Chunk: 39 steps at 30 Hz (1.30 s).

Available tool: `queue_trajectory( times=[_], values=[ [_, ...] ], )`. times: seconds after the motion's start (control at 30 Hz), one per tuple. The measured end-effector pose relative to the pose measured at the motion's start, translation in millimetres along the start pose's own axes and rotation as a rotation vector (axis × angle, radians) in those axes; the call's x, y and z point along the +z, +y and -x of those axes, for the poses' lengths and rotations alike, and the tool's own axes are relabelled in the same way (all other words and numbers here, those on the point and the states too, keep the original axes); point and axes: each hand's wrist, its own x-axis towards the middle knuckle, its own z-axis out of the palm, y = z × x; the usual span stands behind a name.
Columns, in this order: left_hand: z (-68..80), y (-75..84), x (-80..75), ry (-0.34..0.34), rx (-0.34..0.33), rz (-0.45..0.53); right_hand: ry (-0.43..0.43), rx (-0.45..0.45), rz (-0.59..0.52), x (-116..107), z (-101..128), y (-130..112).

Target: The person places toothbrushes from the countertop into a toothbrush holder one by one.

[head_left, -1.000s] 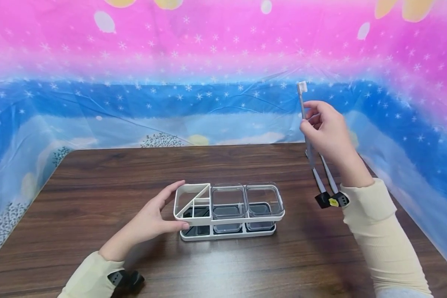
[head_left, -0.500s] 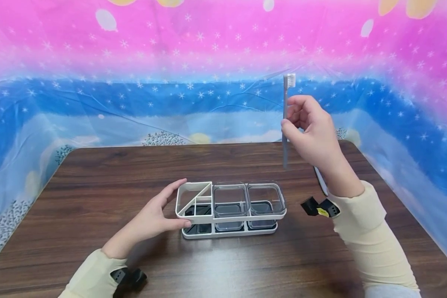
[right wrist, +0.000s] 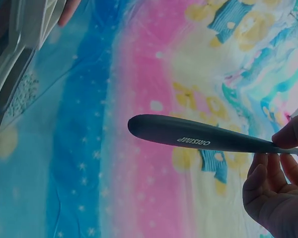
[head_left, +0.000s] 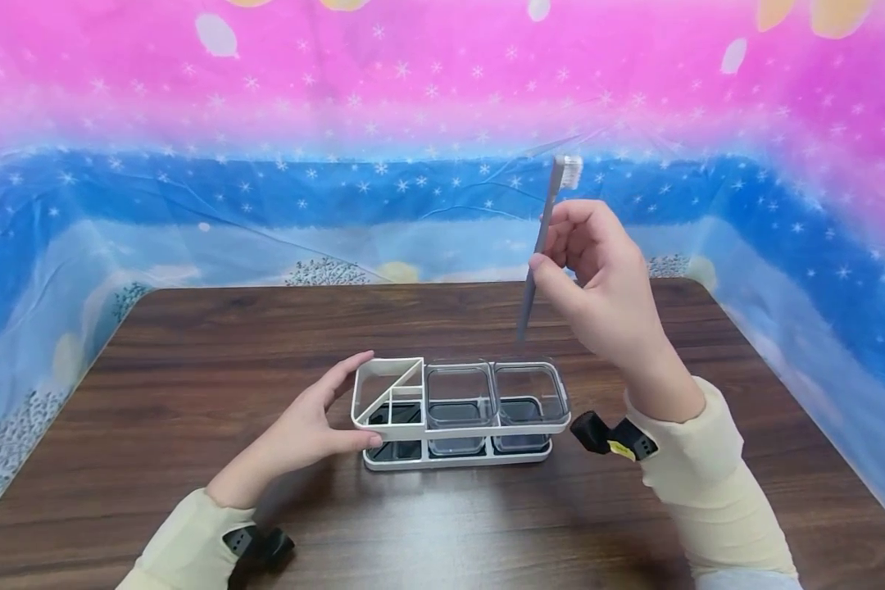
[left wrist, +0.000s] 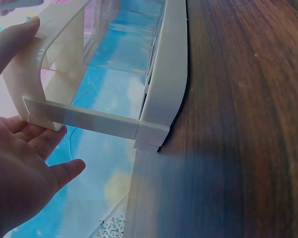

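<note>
My right hand (head_left: 605, 291) pinches a grey toothbrush (head_left: 528, 303) between thumb and fingertips, just below its white-bristled head. The handle slants down to the left, its tip above the far right side of the holder. Lettering shows on the handle (right wrist: 174, 131) in the right wrist view. A two-tier white holder (head_left: 457, 432) stands on the table, with two clear cups (head_left: 460, 418) set in its right part and a divided compartment at its left. My left hand (head_left: 298, 438) grips the upper frame's left end; its thumb (left wrist: 20, 39) lies on the rim in the left wrist view.
The dark wooden table (head_left: 229, 360) runs back to a patterned pink and blue cloth (head_left: 339, 188) that hangs behind and at the sides. A black wrist camera (head_left: 615, 434) sits on the right cuff, close to the holder's right end.
My right hand has carried the toothbrush left toward the holder, and the brush now leans. A light grey handle lying on the table earlier is now out of sight. My left hand keeps its grip.
</note>
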Motion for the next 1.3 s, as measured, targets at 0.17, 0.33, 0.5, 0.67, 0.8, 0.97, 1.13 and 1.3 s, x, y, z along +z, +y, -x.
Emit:
queue_trajectory(
  times=[0.17, 0.33, 0.5, 0.67, 0.8, 0.97, 1.13, 1.3],
  values=[
    [-0.8, 0.7, -0.4, -0.007, 0.002, -0.006, -0.008, -0.019, -0.112, 12.3, 8.1, -5.5],
    [0.6, -0.1, -1.1, -0.006, 0.0, -0.006, -0.033, -0.028, -0.139, 26.3, 13.7, -7.9],
    [0.3, -0.2, -0.8, -0.006, -0.001, -0.002, -0.065, -0.028, -0.117, 37.2, 18.5, -6.5],
    [0.5, 0.7, -0.5, -0.001, 0.002, 0.002, -0.126, -0.059, -0.133, 45.5, 23.1, -3.1],
    [0.0, 0.8, 0.0, 0.001, 0.004, 0.008, -0.171, -0.073, -0.143, 52.8, 27.3, -0.2],
    [-0.7, 1.2, 0.4, 0.002, 0.006, 0.011, -0.22, -0.083, -0.141, 62.7, 34.2, 5.5],
    [-0.8, 0.8, 0.5, 0.004, 0.009, 0.01, -0.276, -0.077, -0.105, 71.3, 43.0, 13.1],
    [-0.8, 0.1, 0.4, 0.006, 0.009, 0.008, -0.299, -0.109, -0.045, 78.8, 50.3, 22.0]
  ],
)
